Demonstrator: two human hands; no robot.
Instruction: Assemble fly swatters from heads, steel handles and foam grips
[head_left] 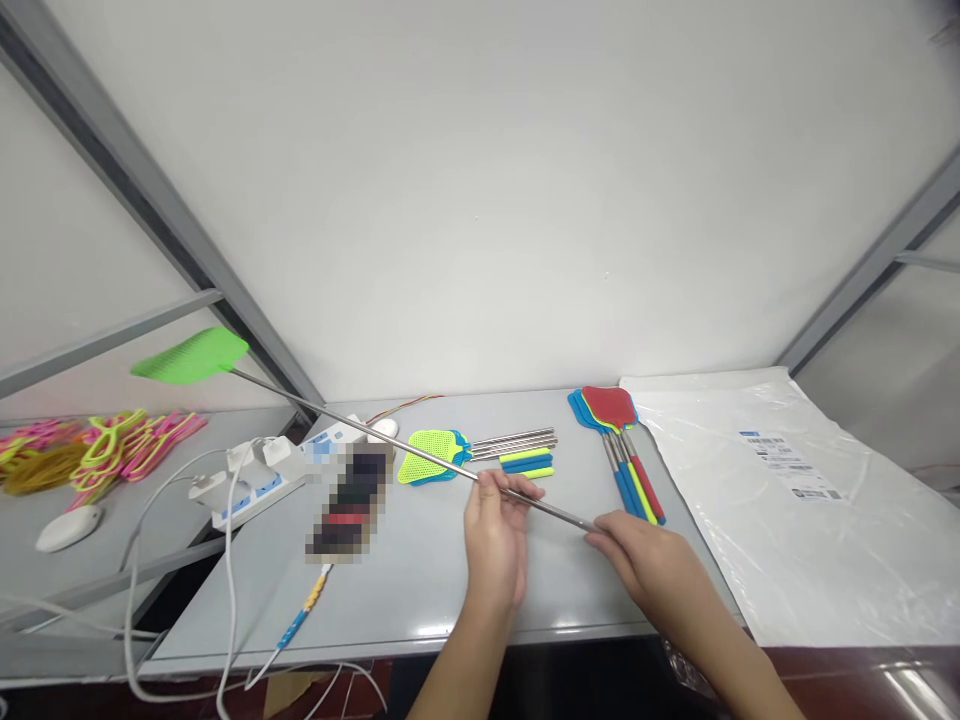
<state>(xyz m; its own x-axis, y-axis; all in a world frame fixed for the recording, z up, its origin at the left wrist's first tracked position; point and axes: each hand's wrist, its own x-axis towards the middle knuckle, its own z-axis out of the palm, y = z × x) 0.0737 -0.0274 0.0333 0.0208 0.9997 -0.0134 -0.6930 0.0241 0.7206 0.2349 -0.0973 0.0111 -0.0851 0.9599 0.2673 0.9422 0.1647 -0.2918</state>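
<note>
A fly swatter with a bright green mesh head (191, 356) and a long, thin metal rod (337, 413) slants across the view, its head up at the left. My left hand (498, 535) is closed round the rod, thumb on the near side. Farther down the same rod, my right hand (651, 560) grips its lower end, and the fingers hide that end. Just behind my left hand lie yellow-green and blue swatter heads (429, 456) with bare metal rods (517, 442). Beside these are loose blue and yellow-green handle sleeves (527, 464).
Swatters with red, blue and yellow-green handles (636, 488) lie right of centre. A large white plastic bag (817, 540) with a label covers the right side. On the left are a power strip (262, 490), white cables (229, 590), a blurred-out phone-like object (349, 505) and pink-yellow bundles (112, 455).
</note>
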